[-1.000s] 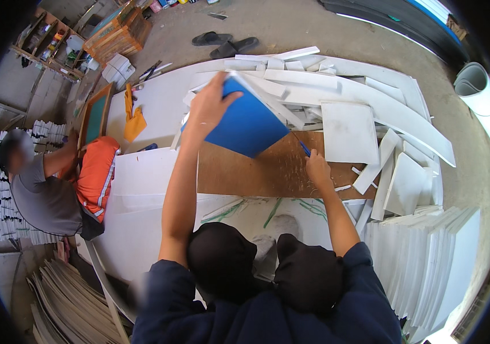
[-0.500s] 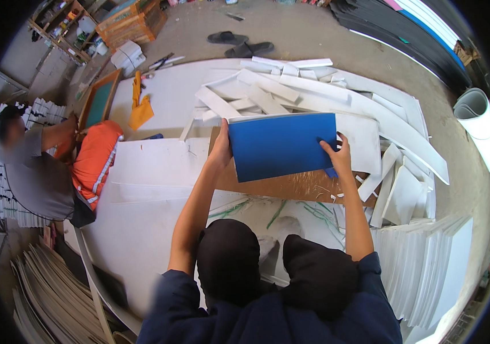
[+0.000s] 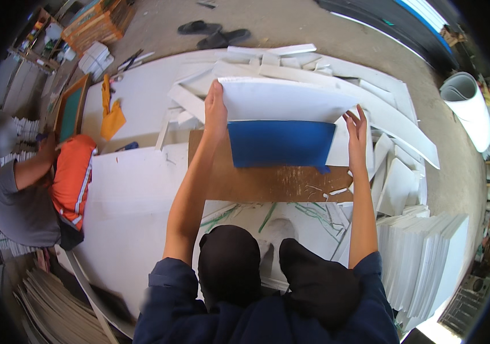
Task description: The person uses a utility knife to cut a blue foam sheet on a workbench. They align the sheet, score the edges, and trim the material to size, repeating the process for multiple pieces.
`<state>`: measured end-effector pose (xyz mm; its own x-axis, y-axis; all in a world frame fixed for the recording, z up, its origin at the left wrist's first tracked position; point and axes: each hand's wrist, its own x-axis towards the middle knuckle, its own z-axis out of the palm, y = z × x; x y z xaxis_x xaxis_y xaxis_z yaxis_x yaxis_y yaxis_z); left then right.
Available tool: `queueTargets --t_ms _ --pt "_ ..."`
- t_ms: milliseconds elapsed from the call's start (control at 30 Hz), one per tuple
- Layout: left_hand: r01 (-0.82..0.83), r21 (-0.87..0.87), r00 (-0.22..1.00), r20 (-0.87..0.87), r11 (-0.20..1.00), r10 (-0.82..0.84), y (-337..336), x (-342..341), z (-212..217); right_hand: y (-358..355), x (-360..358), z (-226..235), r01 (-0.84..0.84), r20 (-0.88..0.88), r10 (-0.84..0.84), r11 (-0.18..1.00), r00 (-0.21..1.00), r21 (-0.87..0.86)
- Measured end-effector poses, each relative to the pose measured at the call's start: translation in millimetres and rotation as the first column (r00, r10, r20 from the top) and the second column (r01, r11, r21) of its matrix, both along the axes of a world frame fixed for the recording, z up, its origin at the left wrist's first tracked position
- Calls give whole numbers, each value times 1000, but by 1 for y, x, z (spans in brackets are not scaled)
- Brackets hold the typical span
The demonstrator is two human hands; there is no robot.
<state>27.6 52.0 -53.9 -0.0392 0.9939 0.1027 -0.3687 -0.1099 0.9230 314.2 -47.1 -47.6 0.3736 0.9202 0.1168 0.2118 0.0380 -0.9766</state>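
Note:
A white panel (image 3: pixel 288 98) is raised in front of me, tilted, with its long side running left to right. My left hand (image 3: pixel 216 112) grips its left edge, thumb toward the top corner. At the right corner my right hand (image 3: pixel 357 135) holds the edge with its fingertips. Below the white panel a blue rectangular sheet (image 3: pixel 282 143) shows, its upper part hidden behind the panel. Under both is a brown board (image 3: pixel 245 184) with white shavings on its right part. A small blue object peeks out by the blue sheet's lower right corner.
White offcut strips (image 3: pixel 291 74) lie heaped beyond the board. A stack of white panels (image 3: pixel 422 258) stands at right, near a rolled white sheet (image 3: pixel 468 112). At left a co-worker in orange trousers (image 3: pixel 74 178) sits by a green framed board (image 3: pixel 71 112). Dark slippers (image 3: pixel 222 39) lie on the floor.
Half a second ago both hands held up the blue sheet's face. Now they hold a white panel, and the blue sheet sits lower, behind it. The view has shifted slightly.

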Motion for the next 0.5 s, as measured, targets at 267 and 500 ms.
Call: queueTargets --t_ms 267,500 --pt "271 47 940 205 962 -274 15 49 129 -22 36 127 216 373 -287 951 882 221" --pt "482 -50 841 307 875 -445 -59 109 188 -172 70 225 409 596 -566 824 569 392"
